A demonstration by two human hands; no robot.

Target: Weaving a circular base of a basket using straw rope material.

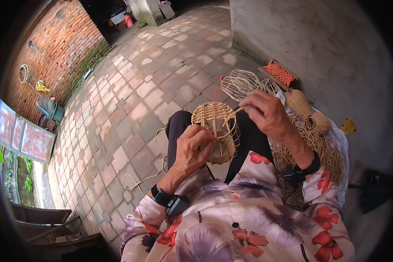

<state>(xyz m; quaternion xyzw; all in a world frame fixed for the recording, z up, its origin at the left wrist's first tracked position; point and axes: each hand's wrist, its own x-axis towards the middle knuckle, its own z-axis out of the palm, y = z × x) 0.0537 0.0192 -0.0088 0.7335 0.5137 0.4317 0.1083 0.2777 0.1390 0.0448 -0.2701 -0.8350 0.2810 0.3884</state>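
Note:
Between my knees is a small, partly woven straw basket (212,112) on a thin wire frame, its upper end covered in tan weaving and its side showing open bars. My left hand (192,146) is closed on the near left side of the basket, its fingertips bent at the open part. Up and to the right, my right hand (266,114) pinches a tan straw cord (239,109) that runs from the basket's right edge. A loose length of cord (146,178) trails on the paving to the left of my leg.
At my right lie a heap of tan cord (312,139) on a white sheet, a bare wire frame (246,83), a woven bottle-shaped piece (298,101) and an orange lattice crate (280,72). A concrete wall (310,35) rises beyond; paving (131,100) spreads leftward to a brick wall (61,48).

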